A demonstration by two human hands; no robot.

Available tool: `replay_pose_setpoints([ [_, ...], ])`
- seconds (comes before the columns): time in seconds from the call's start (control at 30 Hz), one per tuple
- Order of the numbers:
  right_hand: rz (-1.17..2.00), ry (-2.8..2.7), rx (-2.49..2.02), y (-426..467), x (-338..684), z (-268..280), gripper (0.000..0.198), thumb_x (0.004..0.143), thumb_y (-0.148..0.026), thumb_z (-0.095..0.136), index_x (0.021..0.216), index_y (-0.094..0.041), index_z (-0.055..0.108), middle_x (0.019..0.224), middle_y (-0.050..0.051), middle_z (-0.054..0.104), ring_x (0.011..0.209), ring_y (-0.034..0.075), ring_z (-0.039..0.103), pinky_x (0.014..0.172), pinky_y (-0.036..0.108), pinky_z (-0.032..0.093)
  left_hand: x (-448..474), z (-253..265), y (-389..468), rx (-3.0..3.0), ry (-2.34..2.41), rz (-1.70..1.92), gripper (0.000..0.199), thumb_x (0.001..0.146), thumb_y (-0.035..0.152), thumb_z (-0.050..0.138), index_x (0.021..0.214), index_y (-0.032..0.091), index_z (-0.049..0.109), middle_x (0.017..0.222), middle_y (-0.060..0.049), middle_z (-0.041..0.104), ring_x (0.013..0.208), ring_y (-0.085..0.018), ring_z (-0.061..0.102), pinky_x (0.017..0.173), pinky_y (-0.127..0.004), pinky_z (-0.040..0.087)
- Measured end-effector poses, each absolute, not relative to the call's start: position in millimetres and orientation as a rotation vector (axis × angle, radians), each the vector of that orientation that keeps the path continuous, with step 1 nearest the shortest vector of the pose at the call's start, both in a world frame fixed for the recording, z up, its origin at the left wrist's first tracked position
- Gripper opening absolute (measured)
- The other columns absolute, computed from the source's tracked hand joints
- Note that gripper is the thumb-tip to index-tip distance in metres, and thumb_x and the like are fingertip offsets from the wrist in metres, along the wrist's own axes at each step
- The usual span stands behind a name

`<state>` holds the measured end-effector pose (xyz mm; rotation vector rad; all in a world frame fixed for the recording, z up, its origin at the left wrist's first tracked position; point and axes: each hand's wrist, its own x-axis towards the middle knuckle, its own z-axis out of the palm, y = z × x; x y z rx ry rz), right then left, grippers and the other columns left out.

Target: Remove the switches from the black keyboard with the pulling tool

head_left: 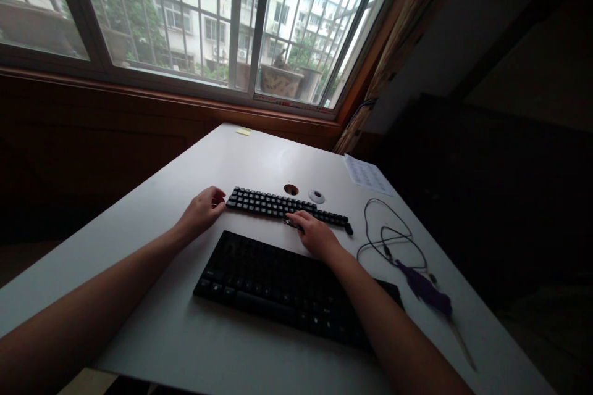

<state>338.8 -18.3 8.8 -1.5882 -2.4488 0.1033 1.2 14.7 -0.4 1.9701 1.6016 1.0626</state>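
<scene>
Rows of small black keys (259,200) lie close together on the white table (185,278), beyond a larger black keyboard (278,284). My left hand (202,208) rests at the left end of these rows, fingers curved and apart, with nothing visible in them. Over the near edge of the rows, right of their middle, is my right hand (315,231). Its fingers are bent together around a small dark piece that is too small to name. My right forearm hides part of the keyboard's right side.
Beyond the keys are a round hole (291,189) and a white round cap (317,196). To the right lie a black cable (393,236), a purple item with a thin stick (426,289) and a printed sheet (368,174). A yellow note (243,131) lies near the window.
</scene>
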Motion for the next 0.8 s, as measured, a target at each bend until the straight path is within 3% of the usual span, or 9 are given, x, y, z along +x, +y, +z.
replay_pose_setpoints([
  [0.8,0.141,-2.416,-1.531,-18.5,339.8,8.6,0.051,0.089,-0.012,0.049,0.136,-0.032,0.054,0.132,0.0,0.06,0.103,0.019,0.065,0.089,0.028,0.051,0.9,-2.2,14.4,1.986,1.566,1.089,0.025,0.08,0.035,0.054,0.096,0.016,0.059,0.093,-0.009,0.065,0.084,-0.023,0.065,0.078,-0.037,0.056],
])
